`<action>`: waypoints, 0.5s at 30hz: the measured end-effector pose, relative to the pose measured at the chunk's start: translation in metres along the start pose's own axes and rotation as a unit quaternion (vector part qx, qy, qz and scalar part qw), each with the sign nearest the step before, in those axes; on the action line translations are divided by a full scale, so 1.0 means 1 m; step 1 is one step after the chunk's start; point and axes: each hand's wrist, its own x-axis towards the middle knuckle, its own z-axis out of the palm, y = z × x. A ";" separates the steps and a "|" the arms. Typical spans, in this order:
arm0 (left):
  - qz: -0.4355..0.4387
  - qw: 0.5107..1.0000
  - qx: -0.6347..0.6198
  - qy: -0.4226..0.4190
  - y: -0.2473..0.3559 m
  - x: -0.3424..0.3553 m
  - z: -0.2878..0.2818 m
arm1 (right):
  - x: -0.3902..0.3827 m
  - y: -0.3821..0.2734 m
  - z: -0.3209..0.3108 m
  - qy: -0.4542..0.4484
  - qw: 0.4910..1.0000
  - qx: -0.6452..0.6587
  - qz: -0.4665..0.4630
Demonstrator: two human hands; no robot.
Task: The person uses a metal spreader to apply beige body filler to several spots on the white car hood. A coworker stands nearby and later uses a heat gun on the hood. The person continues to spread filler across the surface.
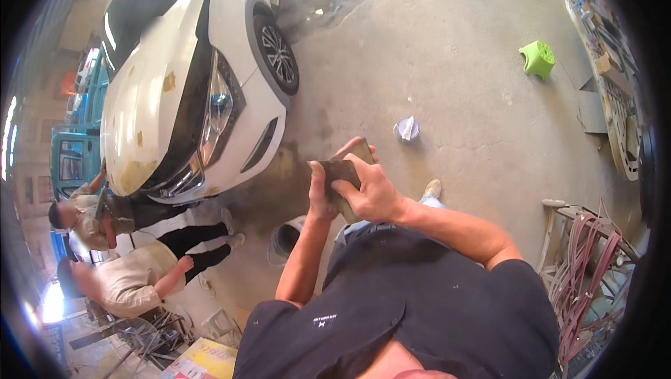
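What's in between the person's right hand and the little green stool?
In the head view, a small round tub with something white on top sits roughly between the right hand and the green stool.

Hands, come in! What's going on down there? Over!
Left hand and right hand: gripping dark flat piece. White car: ahead, leftward, apart from hands. Nothing seen blocking either hand.

At the centre of the frame, a flat, dark grey sheet (337, 171) overlaps an olive-brown, slab-like block (360, 149), both held off the floor and partly covered. Brown shows above and below the grey.
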 end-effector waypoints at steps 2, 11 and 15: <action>0.017 0.979 -0.004 0.202 -0.003 -0.029 0.001 | 0.014 0.012 0.006 -0.051 0.998 0.017 0.035; 0.030 0.983 0.011 0.179 -0.023 -0.025 -0.019 | 0.050 0.006 0.001 0.034 0.966 0.144 0.210; 0.046 0.987 -0.110 0.104 -0.012 -0.017 -0.014 | 0.007 0.012 0.019 -0.075 0.989 0.073 0.102</action>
